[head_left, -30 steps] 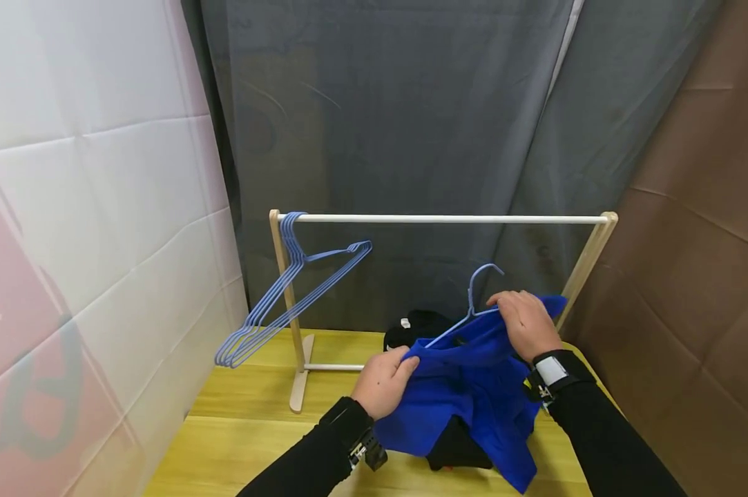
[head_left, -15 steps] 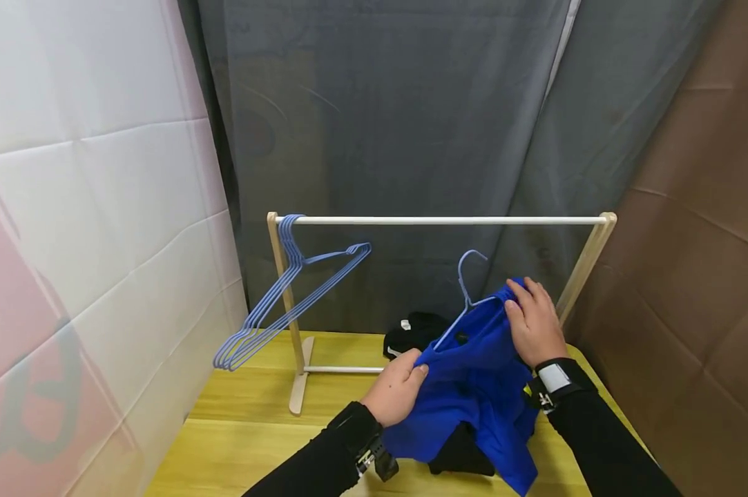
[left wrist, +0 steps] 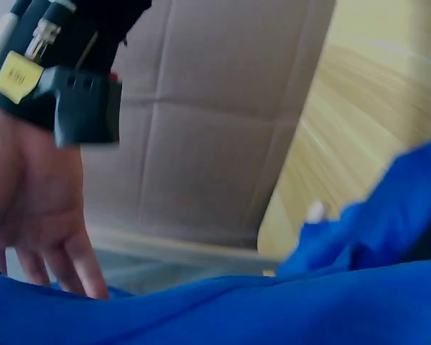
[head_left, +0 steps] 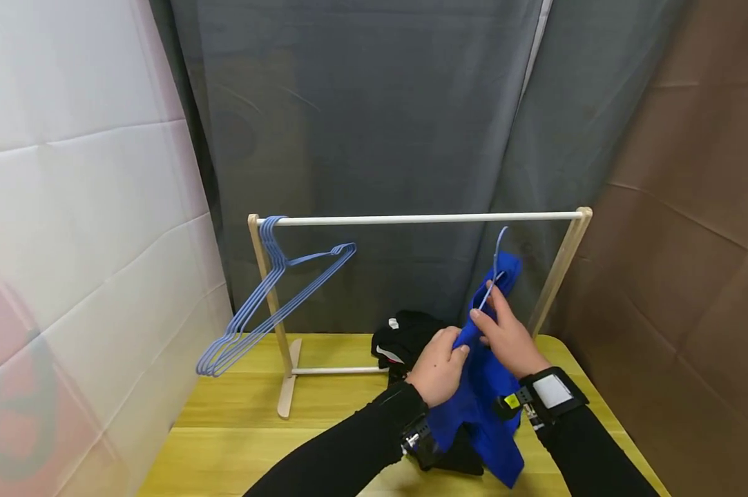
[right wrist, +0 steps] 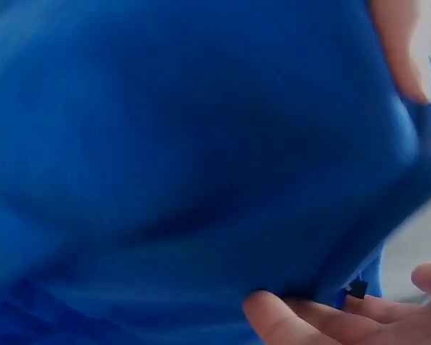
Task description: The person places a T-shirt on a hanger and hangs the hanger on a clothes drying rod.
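Observation:
A blue shirt [head_left: 479, 407] hangs slanted between my hands, with a light-blue hanger [head_left: 496, 255] inside its neck opening and the hook standing up. My left hand [head_left: 438, 366] pinches the shirt's near shoulder. Beside the collar, my right hand [head_left: 510, 338] has its thumb and fingers spread around the hanger wire. In the right wrist view its fingers [right wrist: 309, 323] touch the cloth near a small dark tag [right wrist: 355, 289], with the thumb apart. The left wrist view shows that hand's fingers reaching behind the blue cloth. Fabric hides most of the hanger's lower part.
A white-bar rack [head_left: 411, 220] with wooden legs stands on the yellow wooden table [head_left: 224, 442]. Several light-blue hangers [head_left: 268, 304] hang at its left end. Dark garments [head_left: 411, 338] lie beneath the bar. Fabric walls enclose three sides.
My right hand has left the shirt's far shoulder and come to the hanger's neck. The left hand has moved right, turning the shirt and hanger so that they slant away.

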{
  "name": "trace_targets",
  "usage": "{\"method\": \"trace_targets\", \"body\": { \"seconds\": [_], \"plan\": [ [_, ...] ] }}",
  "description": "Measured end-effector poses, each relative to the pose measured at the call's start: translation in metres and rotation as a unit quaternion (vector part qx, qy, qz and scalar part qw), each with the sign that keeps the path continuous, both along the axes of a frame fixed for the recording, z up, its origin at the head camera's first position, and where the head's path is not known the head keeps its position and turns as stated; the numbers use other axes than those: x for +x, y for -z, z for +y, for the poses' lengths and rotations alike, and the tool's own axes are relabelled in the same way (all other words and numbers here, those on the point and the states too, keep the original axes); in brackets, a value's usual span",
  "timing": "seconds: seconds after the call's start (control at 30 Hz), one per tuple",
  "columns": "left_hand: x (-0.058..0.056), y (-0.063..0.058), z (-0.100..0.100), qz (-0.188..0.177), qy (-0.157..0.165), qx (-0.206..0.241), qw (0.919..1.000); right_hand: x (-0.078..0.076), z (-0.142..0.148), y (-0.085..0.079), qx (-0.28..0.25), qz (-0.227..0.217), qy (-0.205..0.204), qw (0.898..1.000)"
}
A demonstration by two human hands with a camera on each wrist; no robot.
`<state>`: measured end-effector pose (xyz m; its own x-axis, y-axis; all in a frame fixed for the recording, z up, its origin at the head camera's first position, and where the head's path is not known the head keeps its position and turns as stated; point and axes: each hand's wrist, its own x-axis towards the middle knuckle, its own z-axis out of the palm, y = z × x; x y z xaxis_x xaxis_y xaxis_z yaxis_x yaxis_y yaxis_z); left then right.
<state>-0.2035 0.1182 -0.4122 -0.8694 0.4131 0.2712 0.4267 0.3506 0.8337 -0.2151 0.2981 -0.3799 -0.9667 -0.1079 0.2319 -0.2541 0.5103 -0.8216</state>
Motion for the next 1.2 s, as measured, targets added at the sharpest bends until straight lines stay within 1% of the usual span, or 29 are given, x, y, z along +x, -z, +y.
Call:
{"method": "trace_targets", "body": {
  "seconds": [0.1, 0.2, 0.27, 0.33, 0.4, 0.5, 0.6, 0.7, 0.83, 0.9, 0.97, 1.03, 1.1, 1.17, 1.2],
  "plan": [
    [-0.001, -0.009, 0.021, -0.006, 0.028, 0.0, 0.9996, -0.002, 0.012, -0.012, -0.024, -0.005, 0.012, 1.0],
    [0.001, -0.018, 0.04, -0.008, 0.079, -0.014, 0.9967, -0.005, 0.03, -0.023, -0.052, -0.001, 0.023, 0.998],
    [0.003, -0.022, 0.052, -0.005, 0.109, -0.026, 0.9937, -0.008, 0.043, -0.029, -0.052, 0.001, 0.029, 0.998],
    [0.004, -0.025, 0.064, -0.006, 0.128, -0.032, 0.9913, -0.011, 0.056, -0.033, -0.041, -0.001, 0.032, 0.999],
    [0.004, -0.026, 0.076, -0.01, 0.128, -0.041, 0.9909, -0.014, 0.067, -0.034, -0.02, -0.007, 0.034, 0.999],
    [0.005, -0.024, 0.092, -0.027, 0.113, -0.052, 0.9918, -0.017, 0.082, -0.031, 0.022, -0.025, 0.04, 0.999],
    [0.006, -0.019, 0.104, -0.042, 0.105, -0.069, 0.9912, -0.018, 0.094, -0.026, 0.07, -0.043, 0.056, 0.995],
    [0.007, -0.016, 0.112, -0.047, 0.109, -0.097, 0.9882, -0.018, 0.105, -0.022, 0.116, -0.041, 0.074, 0.99],
    [0.006, -0.015, 0.112, -0.031, 0.119, -0.137, 0.9829, -0.021, 0.11, -0.021, 0.16, -0.016, 0.089, 0.983],
    [0.006, -0.012, 0.108, -0.021, 0.128, -0.159, 0.9787, -0.021, 0.112, -0.021, 0.173, -0.012, 0.09, 0.981],
    [0.006, -0.007, 0.102, -0.002, 0.138, -0.185, 0.973, -0.019, 0.114, -0.021, 0.181, -0.017, 0.089, 0.979],
    [0.007, -0.001, 0.091, 0.016, 0.149, -0.203, 0.9676, -0.014, 0.118, -0.021, 0.186, -0.023, 0.081, 0.979],
    [0.007, 0.005, 0.077, 0.033, 0.153, -0.211, 0.9648, -0.007, 0.124, -0.021, 0.187, -0.031, 0.071, 0.979],
    [0.006, 0.01, 0.06, 0.043, 0.149, -0.203, 0.9669, 0.0, 0.129, -0.024, 0.188, -0.039, 0.064, 0.979],
    [0.006, 0.012, 0.05, 0.045, 0.142, -0.194, 0.9697, 0.005, 0.132, -0.025, 0.191, -0.041, 0.061, 0.979]
  ]
}}
